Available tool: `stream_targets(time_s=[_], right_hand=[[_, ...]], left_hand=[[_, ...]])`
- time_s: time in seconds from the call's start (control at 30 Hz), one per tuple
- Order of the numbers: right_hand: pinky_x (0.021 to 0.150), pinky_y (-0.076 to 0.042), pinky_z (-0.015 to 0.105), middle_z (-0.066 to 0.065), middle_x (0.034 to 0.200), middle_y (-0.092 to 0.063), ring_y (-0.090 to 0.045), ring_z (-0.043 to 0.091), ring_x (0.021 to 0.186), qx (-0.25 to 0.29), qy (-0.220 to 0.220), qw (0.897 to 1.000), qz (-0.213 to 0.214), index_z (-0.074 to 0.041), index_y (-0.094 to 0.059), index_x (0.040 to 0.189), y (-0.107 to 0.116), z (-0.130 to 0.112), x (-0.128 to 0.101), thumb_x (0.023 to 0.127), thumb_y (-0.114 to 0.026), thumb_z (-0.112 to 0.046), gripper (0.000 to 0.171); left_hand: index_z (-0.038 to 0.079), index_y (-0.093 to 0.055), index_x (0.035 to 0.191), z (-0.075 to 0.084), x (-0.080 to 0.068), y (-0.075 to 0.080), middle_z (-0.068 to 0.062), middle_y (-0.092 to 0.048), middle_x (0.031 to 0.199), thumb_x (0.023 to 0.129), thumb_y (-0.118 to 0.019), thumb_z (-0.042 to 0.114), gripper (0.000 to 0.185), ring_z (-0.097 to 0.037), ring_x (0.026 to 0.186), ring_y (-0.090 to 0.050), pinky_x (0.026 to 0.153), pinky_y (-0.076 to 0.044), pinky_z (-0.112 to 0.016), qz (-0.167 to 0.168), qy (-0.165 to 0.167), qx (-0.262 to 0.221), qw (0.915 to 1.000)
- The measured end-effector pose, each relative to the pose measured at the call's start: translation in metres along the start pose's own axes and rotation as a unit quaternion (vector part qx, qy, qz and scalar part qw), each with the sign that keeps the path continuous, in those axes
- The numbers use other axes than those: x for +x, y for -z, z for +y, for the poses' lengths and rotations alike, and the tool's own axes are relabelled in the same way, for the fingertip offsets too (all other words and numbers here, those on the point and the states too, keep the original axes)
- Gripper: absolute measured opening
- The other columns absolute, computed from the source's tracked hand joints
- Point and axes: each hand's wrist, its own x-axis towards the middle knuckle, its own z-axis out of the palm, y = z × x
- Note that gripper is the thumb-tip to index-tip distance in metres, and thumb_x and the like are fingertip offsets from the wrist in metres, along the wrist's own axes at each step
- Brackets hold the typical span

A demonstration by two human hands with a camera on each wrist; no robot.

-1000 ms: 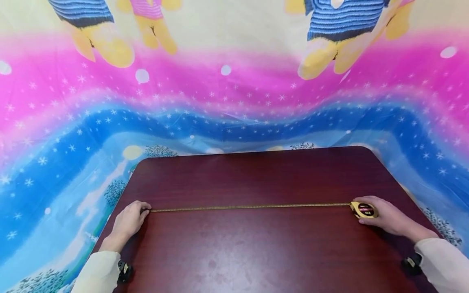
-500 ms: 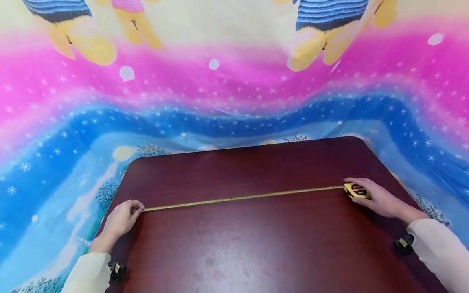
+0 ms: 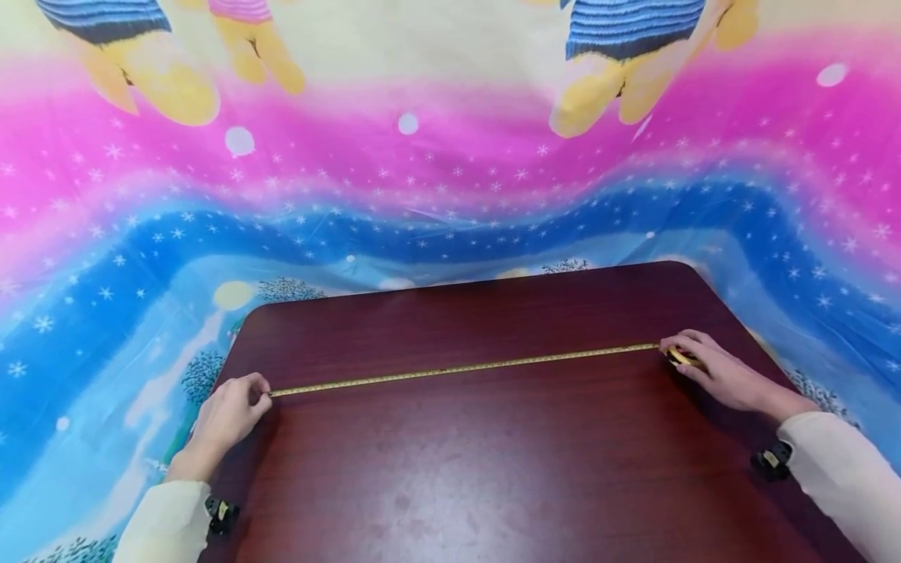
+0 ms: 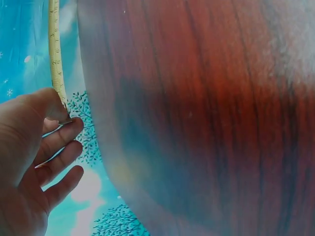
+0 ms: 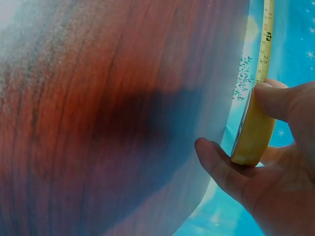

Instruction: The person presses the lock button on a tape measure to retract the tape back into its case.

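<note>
My left hand (image 3: pixel 228 414) sits at the near-left edge of the dark wooden table (image 3: pixel 493 469), thumb and forefinger pinched on the free end of the tape blade (image 3: pixel 464 367). In the left wrist view the thumb (image 4: pixel 49 105) presses the blade tip against the forefinger while the other fingers hang loosely curled below it.

The blade is thin, narrow and light. I judge it stiff along its length but ready to kink or twist if the tension drops. Its edges are likely sharp and the tip is small, so the best hold is a firm pinch at the end hook, as now.

The blade runs taut across the tabletop, rising slightly away from me toward the right.

My right hand (image 3: pixel 721 375) is farther off, at the right edge, wrapped round the yellow tape case (image 3: pixel 681 357). In the right wrist view the thumb (image 5: pixel 278 101) bears on the upper rim of the case (image 5: pixel 252 130) and the fingers cradle it from below. The case is compact, hard and smooth, probably the heavier part; I hold it by its flat sides.

The hands are well apart, joined only by the blade.

Beyond the table hangs a colourful printed cloth (image 3: pixel 450 180).
</note>
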Motion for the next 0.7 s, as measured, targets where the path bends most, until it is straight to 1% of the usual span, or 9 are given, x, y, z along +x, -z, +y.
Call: stream_targets(time_s=[0.07, 0.17, 0.23, 0.33, 0.43, 0.47, 0.57, 0.7], right_hand=[[0.088, -0.029, 0.004, 0.009, 0.129, -0.053, -0.036, -0.006, 0.117, 0.001, 0.003, 1.000, 0.004, -0.009, -0.061, 0.128, 0.002, -0.001, 0.001, 0.096, -0.063, 0.001, 0.033], [0.086, -0.030, 0.004, 0.011, 0.130, -0.052, -0.033, -0.012, 0.117, 0.008, 0.001, 1.000, 0.009, -0.009, -0.063, 0.125, 0.004, 0.000, -0.001, 0.097, -0.063, -0.001, 0.029], [0.086, -0.029, 0.003, 0.012, 0.129, -0.053, -0.032, -0.014, 0.118, 0.014, 0.003, 1.000, 0.013, -0.008, -0.064, 0.123, 0.002, 0.000, -0.004, 0.096, -0.063, 0.000, 0.028], [0.087, -0.029, 0.002, 0.012, 0.128, -0.054, -0.031, -0.015, 0.119, 0.011, 0.008, 1.000, 0.013, -0.009, -0.065, 0.119, -0.004, 0.002, -0.009, 0.095, -0.065, 0.002, 0.027], [0.087, -0.029, 0.001, 0.010, 0.126, -0.054, -0.034, -0.011, 0.118, -0.007, 0.010, 1.000, 0.014, -0.012, -0.065, 0.116, -0.009, 0.002, -0.009, 0.093, -0.066, 0.003, 0.028], [0.087, -0.028, 0.001, 0.009, 0.126, -0.055, -0.035, -0.009, 0.118, -0.013, 0.008, 1.000, 0.015, -0.013, -0.065, 0.116, -0.010, 0.001, -0.009, 0.092, -0.067, 0.003, 0.028], [0.087, -0.028, 0.001, 0.010, 0.125, -0.055, -0.038, -0.001, 0.117, -0.028, 0.004, 0.999, 0.018, -0.014, -0.065, 0.115, -0.009, 0.002, -0.006, 0.092, -0.068, 0.002, 0.028], [0.086, -0.026, 0.000, 0.016, 0.128, -0.054, -0.042, 0.009, 0.117, -0.036, -0.001, 0.999, 0.027, -0.013, -0.065, 0.115, -0.006, 0.003, -0.001, 0.092, -0.069, 0.000, 0.027]], left_hand=[[0.011, -0.067, 0.093, 0.000, 0.000, 0.005, -0.004, -0.063, 0.081, 0.090, -0.065, 0.013, 0.004, -0.018, 0.068, -0.049, 0.055, -0.037, -0.031, 0.008, -0.004, 0.001, 1.0000], [0.013, -0.066, 0.092, 0.001, 0.000, 0.009, -0.002, -0.061, 0.079, 0.089, -0.067, 0.013, 0.003, -0.017, 0.067, -0.047, 0.056, -0.037, -0.031, 0.012, -0.018, 0.002, 0.9998], [0.014, -0.064, 0.092, 0.001, -0.002, 0.010, -0.001, -0.063, 0.081, 0.091, -0.068, 0.013, 0.004, -0.016, 0.069, -0.049, 0.058, -0.039, -0.032, 0.009, -0.029, 0.003, 0.9995], [0.014, -0.064, 0.091, 0.000, -0.007, 0.006, -0.001, -0.068, 0.085, 0.093, -0.070, 0.012, 0.007, -0.017, 0.072, -0.057, 0.062, -0.046, -0.036, -0.003, -0.044, 0.005, 0.9990], [0.012, -0.068, 0.095, -0.001, -0.011, 0.004, -0.006, -0.074, 0.091, 0.093, -0.071, 0.010, 0.003, -0.021, 0.078, -0.065, 0.067, -0.054, -0.043, -0.009, -0.052, 0.002, 0.9986], [0.010, -0.070, 0.098, -0.002, -0.011, 0.004, -0.008, -0.075, 0.094, 0.093, -0.070, 0.009, 0.004, -0.023, 0.080, -0.067, 0.069, -0.055, -0.045, -0.010, -0.053, 0.001, 0.9985], [0.006, -0.074, 0.106, -0.004, -0.011, 0.005, -0.013, -0.076, 0.101, 0.095, -0.068, 0.008, 0.013, -0.029, 0.087, -0.071, 0.076, -0.057, -0.050, -0.015, -0.055, -0.005, 0.9984], [0.003, -0.074, 0.114, -0.007, -0.008, 0.007, -0.017, -0.075, 0.109, 0.097, -0.065, 0.008, 0.020, -0.033, 0.096, -0.072, 0.082, -0.057, -0.053, -0.029, -0.059, -0.010, 0.9978]])
